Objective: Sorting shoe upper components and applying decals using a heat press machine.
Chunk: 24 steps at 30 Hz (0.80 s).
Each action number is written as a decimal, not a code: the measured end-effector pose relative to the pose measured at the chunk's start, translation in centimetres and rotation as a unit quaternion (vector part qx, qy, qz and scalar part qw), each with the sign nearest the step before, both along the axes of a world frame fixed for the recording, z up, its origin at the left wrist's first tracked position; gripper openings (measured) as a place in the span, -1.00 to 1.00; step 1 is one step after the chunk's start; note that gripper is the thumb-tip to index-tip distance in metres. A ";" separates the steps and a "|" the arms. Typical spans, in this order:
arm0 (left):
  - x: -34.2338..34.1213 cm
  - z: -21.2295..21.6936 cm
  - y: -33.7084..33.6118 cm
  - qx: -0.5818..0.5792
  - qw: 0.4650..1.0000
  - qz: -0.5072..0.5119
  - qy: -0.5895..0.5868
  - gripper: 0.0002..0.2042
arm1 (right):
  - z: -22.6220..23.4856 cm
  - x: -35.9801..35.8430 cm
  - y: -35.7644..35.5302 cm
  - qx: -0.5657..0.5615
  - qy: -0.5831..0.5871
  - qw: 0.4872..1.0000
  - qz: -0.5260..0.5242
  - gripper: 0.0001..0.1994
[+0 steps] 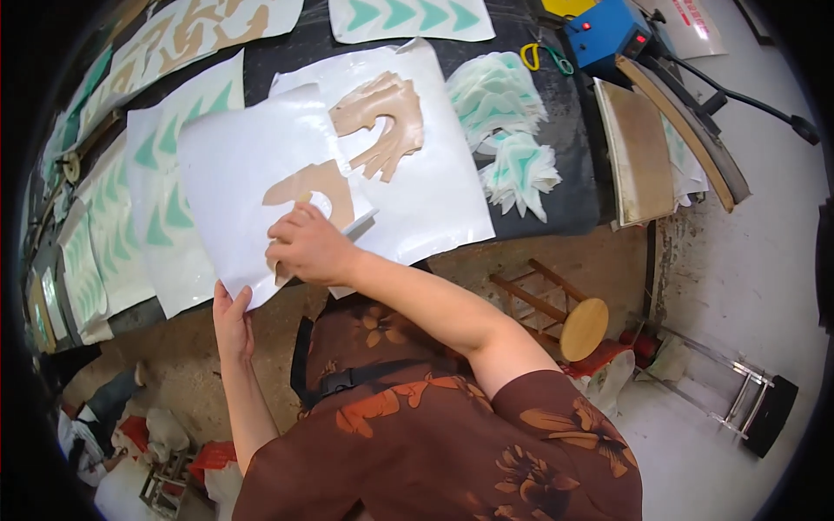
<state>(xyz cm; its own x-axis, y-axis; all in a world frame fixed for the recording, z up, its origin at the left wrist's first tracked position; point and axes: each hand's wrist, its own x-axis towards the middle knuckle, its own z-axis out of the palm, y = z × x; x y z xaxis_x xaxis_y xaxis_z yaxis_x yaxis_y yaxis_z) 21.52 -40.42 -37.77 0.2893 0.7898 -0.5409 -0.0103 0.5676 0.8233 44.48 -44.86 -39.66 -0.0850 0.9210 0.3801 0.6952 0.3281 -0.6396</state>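
Note:
A white sheet [234, 165] lies at the table's near edge, and my left hand [233, 321] pinches its lower corner between thumb and fingers. My right hand [311, 247] is closed over the sheet, fingertips on a curved tan cut-out [334, 187]. A bit of tan shows below those fingers too; my hand hides most of that part. Just beyond, more tan cut-outs [404, 108] lie in an overlapping pile on another white sheet [452, 200].
To the left lie white sheets with green curved shapes [156, 230]. On the right are stacked green-and-white pieces [495, 95], yellow-handled scissors [530, 57], a blue machine [605, 36] and leaning boards [638, 156]. A wooden stool [584, 328] stands below the table.

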 end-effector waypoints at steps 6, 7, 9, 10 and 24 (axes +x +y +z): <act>-1.4 0.3 2.7 -0.007 1.000 0.008 0.012 -0.53 | 0.8 1.0 -1.3 0.037 -0.035 0.998 -0.038 -0.78; -1.7 0.2 3.0 -0.008 1.000 -0.009 0.017 -0.53 | 0.9 1.2 -1.7 0.018 -0.036 0.998 -0.043 -0.77; -2.4 -0.4 3.7 -0.010 0.999 -0.027 0.044 -0.54 | 1.6 1.7 -2.1 -0.018 0.004 0.998 -0.055 -0.78; -2.5 -0.6 4.2 -0.011 0.998 -0.028 0.063 -0.55 | 1.6 2.1 -2.2 -0.037 0.042 0.996 -0.064 -0.77; -7.5 -1.6 9.0 0.004 0.978 0.018 0.209 -0.56 | 2.9 6.3 -1.6 -0.228 0.563 0.760 -0.232 -0.76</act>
<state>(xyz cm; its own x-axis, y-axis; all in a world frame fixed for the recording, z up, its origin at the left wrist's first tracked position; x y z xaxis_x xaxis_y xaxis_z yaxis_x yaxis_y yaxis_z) 14.04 -31.43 -39.40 0.0169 0.8003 -0.5994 0.3090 0.5660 0.7643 50.80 -46.49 -36.73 0.4317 0.8110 -0.3948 -0.4024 -0.2185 -0.8890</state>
